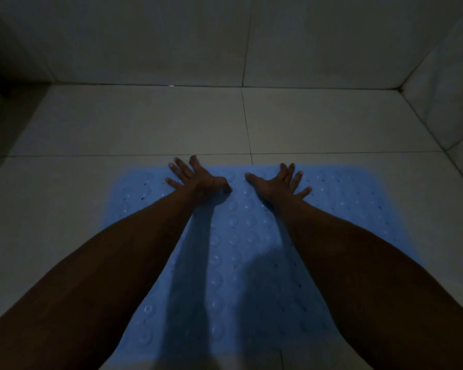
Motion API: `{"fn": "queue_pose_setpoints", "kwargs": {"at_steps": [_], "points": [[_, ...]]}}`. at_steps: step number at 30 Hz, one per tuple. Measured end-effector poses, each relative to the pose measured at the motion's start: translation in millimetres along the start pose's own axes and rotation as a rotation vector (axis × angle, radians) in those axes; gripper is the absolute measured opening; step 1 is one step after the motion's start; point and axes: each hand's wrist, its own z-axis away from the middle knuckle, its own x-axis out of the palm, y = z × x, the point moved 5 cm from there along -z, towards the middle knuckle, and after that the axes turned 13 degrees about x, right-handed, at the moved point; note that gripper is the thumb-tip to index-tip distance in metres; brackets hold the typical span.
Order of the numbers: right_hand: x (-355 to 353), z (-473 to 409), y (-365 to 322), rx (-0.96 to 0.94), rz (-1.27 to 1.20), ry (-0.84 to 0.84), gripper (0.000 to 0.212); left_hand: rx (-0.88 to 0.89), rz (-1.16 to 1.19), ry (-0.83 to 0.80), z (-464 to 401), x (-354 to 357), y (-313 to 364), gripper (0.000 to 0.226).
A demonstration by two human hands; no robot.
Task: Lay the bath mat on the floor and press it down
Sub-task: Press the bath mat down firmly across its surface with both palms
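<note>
Hands [238,180] — fingers spread, seemingly pressing — on blue bath mat [233,249].

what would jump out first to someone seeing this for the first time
The light blue bath mat lies spread on the pale tiled floor, the one patch of colour in a dim room. Near its far edge the left hand and right hand press on it side by side, fingers splayed.
</note>
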Motion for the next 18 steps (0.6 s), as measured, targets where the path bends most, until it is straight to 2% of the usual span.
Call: {"fn": "queue_pose_setpoints", "kwargs": {"at_steps": [5,9,13,18], "points": [[-4.1,1.7,-1.6,0.042,-0.039,-0.009,0.123,0.005,0.007,-0.046,0.8,2.9,-0.7,0.126],[-7.2,-0.4,-16.3,0.167,-0.076,-0.018,0.131,-0.045,0.016,-0.074,-1.7,4.2,-1.1,0.130],[-3.6,-6.8,-17.7,0.175,-0.086,-0.027,0.133,-0.081,0.053,0.020,-3.9,6.6,0.7,0.116],[-0.5,-10.2,-15.7,0.160,-0.072,-0.039,0.134,-0.104,0.048,0.055,-1.8,7.2,4.3,0.111]]}}
